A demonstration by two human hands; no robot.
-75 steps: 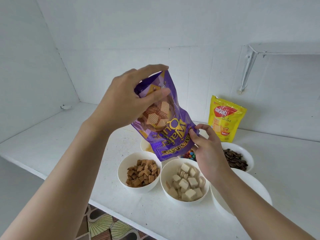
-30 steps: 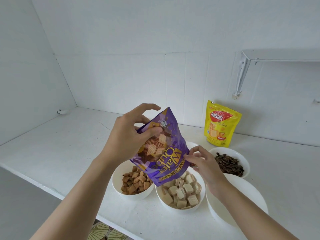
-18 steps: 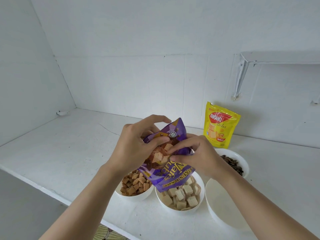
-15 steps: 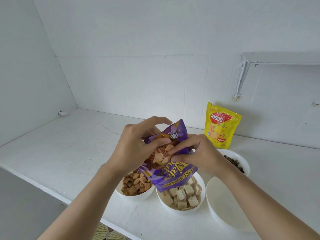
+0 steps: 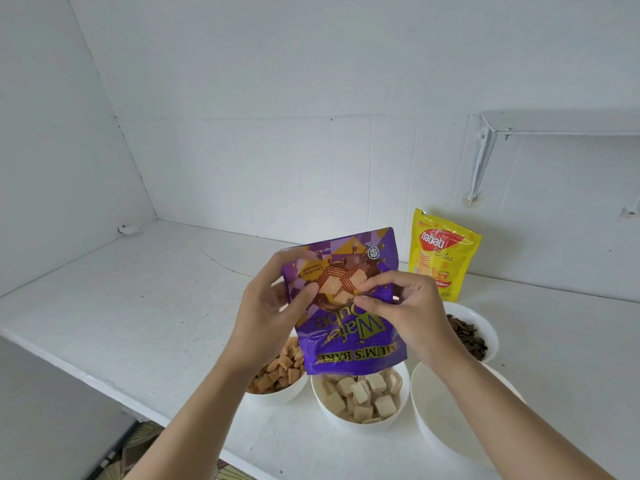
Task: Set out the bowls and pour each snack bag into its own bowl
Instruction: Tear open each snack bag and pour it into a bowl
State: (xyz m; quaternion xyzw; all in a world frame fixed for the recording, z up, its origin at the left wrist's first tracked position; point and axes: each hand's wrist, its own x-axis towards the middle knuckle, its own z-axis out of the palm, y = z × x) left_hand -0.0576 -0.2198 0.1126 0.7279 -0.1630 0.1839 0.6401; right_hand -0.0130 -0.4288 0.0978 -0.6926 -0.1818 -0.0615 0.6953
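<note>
I hold a purple wafer cube bag (image 5: 346,327) upside down above the bowls, its print facing me. My left hand (image 5: 268,310) grips its left edge and my right hand (image 5: 405,306) pinches its right side near the middle. Under the bag stands a white bowl of pale wafer cubes (image 5: 360,398). To its left is a bowl of brown squares (image 5: 277,370). An empty white bowl (image 5: 446,407) sits at the right, and a bowl of dark seeds (image 5: 467,332) behind it. A yellow Nabati bag (image 5: 441,252) stands upright by the wall.
The white counter (image 5: 138,306) runs left to a corner wall. Its front edge (image 5: 104,379) drops off near the bowls. A white shelf bracket (image 5: 481,157) hangs on the wall above the yellow bag. Patterned floor shows below the counter edge.
The purple bag came down from high above the bowls. My right hand moved from its lower corner up to its middle, and the bag now faces me flat.
</note>
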